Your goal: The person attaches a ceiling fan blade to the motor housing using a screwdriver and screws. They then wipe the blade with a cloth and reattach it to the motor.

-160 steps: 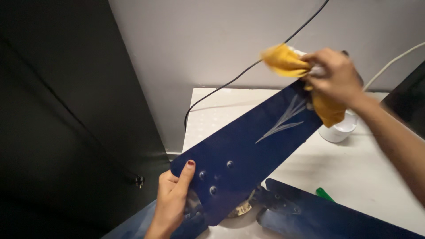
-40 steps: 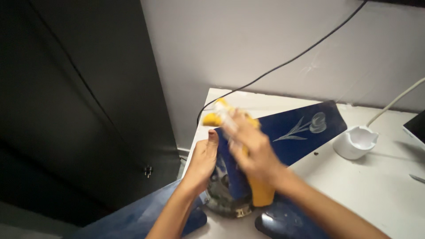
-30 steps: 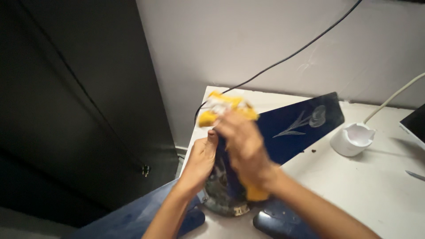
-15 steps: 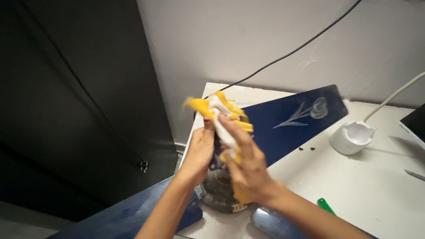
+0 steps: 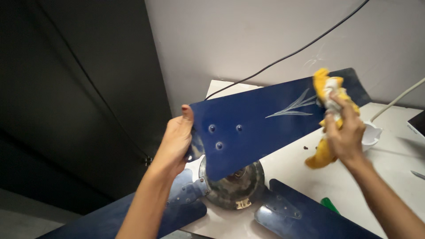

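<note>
The right hand [image 5: 343, 132] has swept its gripped yellow cloth [image 5: 326, 95] outward — from mount end to tip of the blue fan blade [image 5: 261, 121]; left hand [image 5: 177, 144] fingers clamp the base.

Dark screen corner [image 5: 418, 128] at right edge, on table [image 5: 398, 177]

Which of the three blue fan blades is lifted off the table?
The detached blade with the pale leaf motif, held by the left hand and wiped by the right hand. The other two stay fixed to the motor hub.

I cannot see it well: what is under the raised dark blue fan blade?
A round dark metal fan hub on the white table. The blade hides the hub's top part.
</note>
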